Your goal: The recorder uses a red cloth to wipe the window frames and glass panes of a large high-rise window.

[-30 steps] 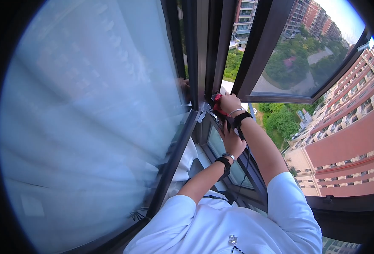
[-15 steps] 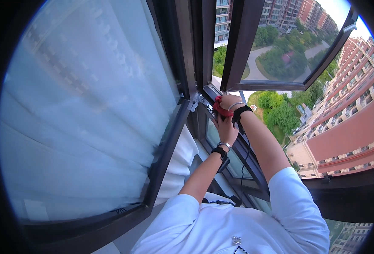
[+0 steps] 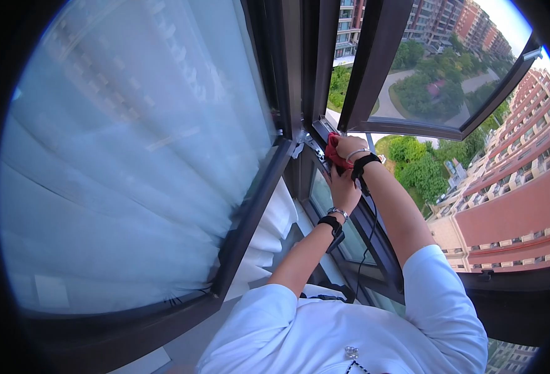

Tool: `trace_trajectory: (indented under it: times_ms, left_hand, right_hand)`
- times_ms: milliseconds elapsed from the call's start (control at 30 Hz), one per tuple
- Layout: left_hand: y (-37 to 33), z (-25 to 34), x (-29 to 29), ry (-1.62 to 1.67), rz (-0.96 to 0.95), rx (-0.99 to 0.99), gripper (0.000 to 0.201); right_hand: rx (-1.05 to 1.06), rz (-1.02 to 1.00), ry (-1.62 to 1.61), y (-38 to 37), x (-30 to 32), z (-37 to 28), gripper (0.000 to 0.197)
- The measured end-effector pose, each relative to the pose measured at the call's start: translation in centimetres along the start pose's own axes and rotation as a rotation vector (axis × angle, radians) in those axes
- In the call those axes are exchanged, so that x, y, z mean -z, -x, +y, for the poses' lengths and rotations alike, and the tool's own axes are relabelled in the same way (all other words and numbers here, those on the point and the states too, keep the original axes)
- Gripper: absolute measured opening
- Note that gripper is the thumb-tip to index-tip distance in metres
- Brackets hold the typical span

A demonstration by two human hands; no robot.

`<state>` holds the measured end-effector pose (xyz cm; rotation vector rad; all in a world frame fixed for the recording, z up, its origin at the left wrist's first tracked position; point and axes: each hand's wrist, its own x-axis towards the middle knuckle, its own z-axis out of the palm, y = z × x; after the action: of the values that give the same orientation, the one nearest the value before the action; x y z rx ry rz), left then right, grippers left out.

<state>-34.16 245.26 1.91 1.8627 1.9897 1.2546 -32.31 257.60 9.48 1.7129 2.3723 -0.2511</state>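
Note:
A red cloth (image 3: 333,151) is bunched against the dark window frame (image 3: 320,129), close to the corner where the sashes meet. My right hand (image 3: 352,148) is closed on the cloth and presses it to the frame's inner ledge. Just below, my left hand (image 3: 346,192) reaches up to the frame at the cloth's lower end. Its thumb stands apart, but the other fingertips are partly hidden near my right wrist, so its grip is unclear. A metal hinge fitting (image 3: 299,144) sits left of the cloth.
A large glazed sash (image 3: 250,227) stands on the left, with white curtain (image 3: 269,237) beside it. An outward-opened sash (image 3: 406,128) is at the upper right, with trees and buildings far below. A thin black cable (image 3: 369,240) hangs beside my forearms.
The whole view has shifted, so the frame and both hands appear a little further right. My right hand still holds the red cloth at nearly the same spot on the frame.

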Motion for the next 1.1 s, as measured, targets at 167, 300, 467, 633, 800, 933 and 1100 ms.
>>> trace_trajectory:
  times_ms: [167,300,467,633,800,933,1100]
  left_hand:
    - [0.0,0.1,-0.1,0.022,0.059,-0.045,0.027]
    - [0.0,0.2,-0.1,0.046,0.086,-0.073,0.029]
    - [0.0,-0.9,-0.4,-0.001,0.066,-0.084,0.03]
    - [-0.3,0.0,-0.3,-0.014,0.029,-0.113,0.03]
    - [-0.2,-0.3,0.2,-0.086,-0.079,-0.066,0.033]
    - [0.0,0.8,0.8,-0.168,-0.182,-0.073,0.02]
    - [2.5,1.8,1.0,-0.131,-0.061,-0.252,0.013]
  right_hand:
    - [0.027,-0.179,0.057,-2.9,-0.2,0.5,0.035]
    - [-0.049,-0.07,-0.051,-3.2,0.9,-0.4,0.035]
    - [-0.039,-0.111,-0.062,-2.3,2.2,-1.4,0.036]
    - [-0.151,-0.125,-0.042,-1.0,1.1,0.0,0.035]
    - [-0.101,-0.032,-0.065,2.1,0.3,0.4,0.036]
    - [-0.124,-0.055,-0.161,4.6,0.1,2.0,0.036]
    - [-0.193,-0.131,-0.226,7.6,-1.0,5.3,0.036]
